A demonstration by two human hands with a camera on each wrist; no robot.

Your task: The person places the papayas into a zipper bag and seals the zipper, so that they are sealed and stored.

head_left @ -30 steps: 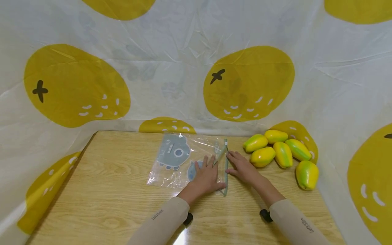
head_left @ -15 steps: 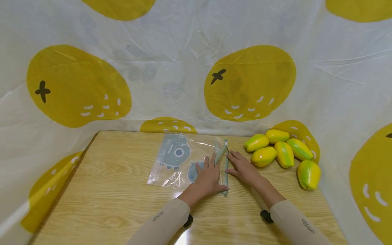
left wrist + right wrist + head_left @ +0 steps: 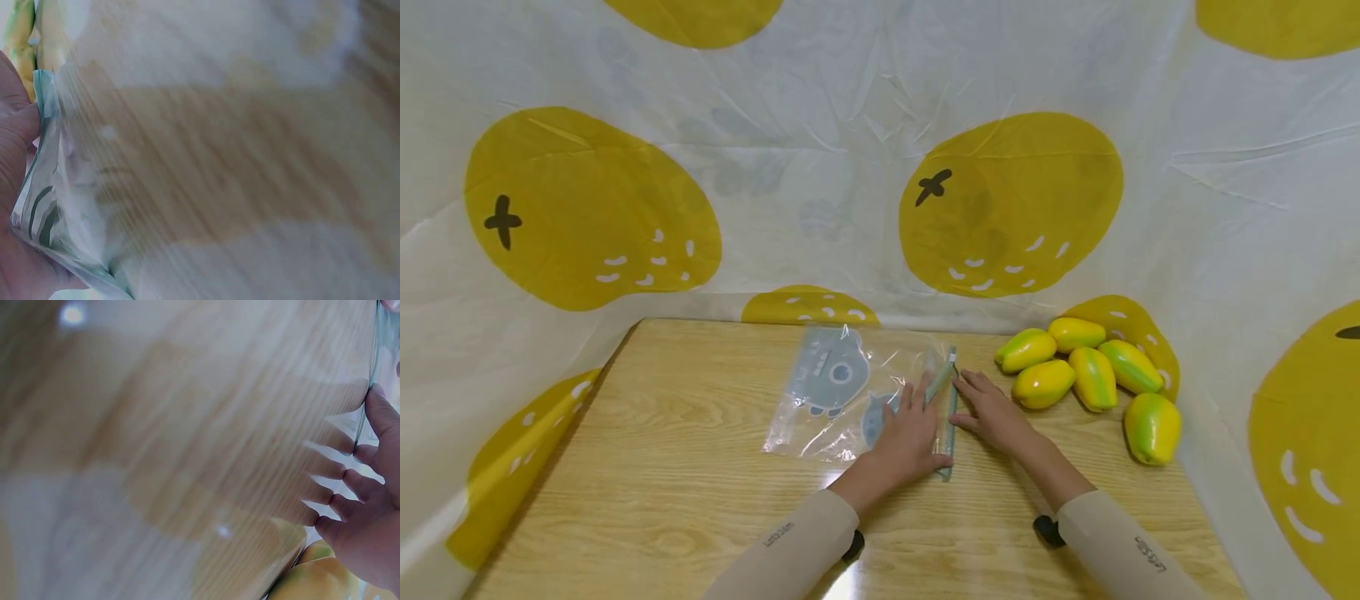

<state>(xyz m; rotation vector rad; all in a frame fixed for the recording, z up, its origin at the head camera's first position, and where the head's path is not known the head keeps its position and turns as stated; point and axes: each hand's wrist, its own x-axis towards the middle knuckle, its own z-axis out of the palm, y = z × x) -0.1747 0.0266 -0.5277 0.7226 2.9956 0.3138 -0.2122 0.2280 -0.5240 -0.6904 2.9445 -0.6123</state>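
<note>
A clear zip bag (image 3: 887, 358) printed with blue-grey cartoon creatures lies flat on the wooden table, its green-edged mouth facing right. My left hand (image 3: 906, 433) rests on the bag near that mouth, fingers spread and thumb at the lower end of the strip. The upper green lip slants back to its fingers, apart from the lower lip. My right hand (image 3: 996, 412) lies just right of the mouth, its fingertips touching the green zip strip (image 3: 953, 408). In the right wrist view the fingers of the right hand (image 3: 375, 506) are extended against the table.
Several glossy yellow-and-green papaya-like fruits (image 3: 1045, 384) lie in a group to the right of the right hand. One fruit (image 3: 1152, 429) sits apart, nearer the right edge of the table (image 3: 677, 500). A fruit-patterned cloth (image 3: 820, 192) hangs behind and around the table.
The left hand has shifted slightly, and the bag's mouth strip has moved a little to the left at its lower end. The right hand stays almost still; the fruits have not moved.
</note>
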